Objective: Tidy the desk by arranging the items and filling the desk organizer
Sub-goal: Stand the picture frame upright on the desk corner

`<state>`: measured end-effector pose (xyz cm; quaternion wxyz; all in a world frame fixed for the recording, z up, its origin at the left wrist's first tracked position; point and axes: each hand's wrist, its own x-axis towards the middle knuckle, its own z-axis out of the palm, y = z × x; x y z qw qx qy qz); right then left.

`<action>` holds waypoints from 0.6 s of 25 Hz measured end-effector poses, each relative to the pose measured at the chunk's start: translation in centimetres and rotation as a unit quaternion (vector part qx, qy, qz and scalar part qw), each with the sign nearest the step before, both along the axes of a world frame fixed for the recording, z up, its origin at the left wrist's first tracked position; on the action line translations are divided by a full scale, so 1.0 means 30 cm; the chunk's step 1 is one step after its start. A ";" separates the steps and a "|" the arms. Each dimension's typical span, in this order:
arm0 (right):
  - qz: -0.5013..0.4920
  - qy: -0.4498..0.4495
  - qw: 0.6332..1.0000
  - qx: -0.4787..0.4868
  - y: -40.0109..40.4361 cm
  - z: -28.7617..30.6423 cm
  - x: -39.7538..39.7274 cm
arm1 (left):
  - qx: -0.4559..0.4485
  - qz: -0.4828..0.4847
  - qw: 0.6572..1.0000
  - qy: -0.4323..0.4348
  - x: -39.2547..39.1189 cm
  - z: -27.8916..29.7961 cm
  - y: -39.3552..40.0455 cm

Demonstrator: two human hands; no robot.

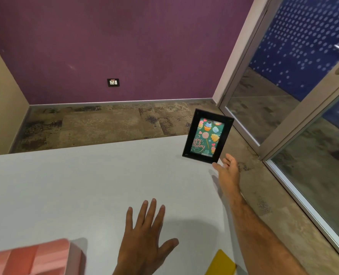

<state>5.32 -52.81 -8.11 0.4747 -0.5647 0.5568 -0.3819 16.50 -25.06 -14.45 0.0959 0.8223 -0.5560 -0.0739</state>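
Observation:
A black picture frame [208,135] with a green birthday card stands upright near the far right corner of the white desk [85,185]. My right hand [227,165] is stretched out just beside the frame's lower right corner, fingers relaxed, thumb close to the corner; whether it touches the frame I cannot tell. My left hand [146,237] hovers flat over the desk's near middle with fingers spread, holding nothing. A pink desk organizer [29,257] sits at the near left edge, partly cut off.
A yellow flat object [221,263] lies at the near edge between my arms. The desk's right edge runs close to the frame, with carpet floor beyond. A glass door and partition [295,116] stand to the right, and a purple wall behind.

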 end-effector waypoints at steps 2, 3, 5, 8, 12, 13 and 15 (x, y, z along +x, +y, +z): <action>0.056 0.109 0.990 -0.077 0.110 0.002 -0.022 | 0.009 0.009 1.000 0.002 0.009 0.019 0.005; 0.091 0.164 0.976 -0.111 0.155 0.000 -0.031 | 0.008 0.012 1.000 -0.004 0.018 0.033 0.003; 0.161 0.260 0.933 -0.189 0.227 -0.004 -0.046 | 0.002 0.017 0.999 -0.027 0.037 0.083 0.001; 0.238 0.365 0.862 -0.261 0.337 0.024 -0.041 | -0.033 0.035 0.997 -0.067 0.059 0.193 0.016; 0.246 0.422 0.819 -0.302 0.489 0.099 -0.020 | -0.052 0.056 0.992 -0.095 0.093 0.326 0.083; 0.245 0.426 0.813 -0.314 0.524 0.119 -0.015 | -0.052 0.061 0.992 -0.096 0.101 0.351 0.110; 0.241 0.420 0.807 -0.337 0.595 0.158 0.002 | -0.053 0.070 0.991 -0.100 0.116 0.391 0.176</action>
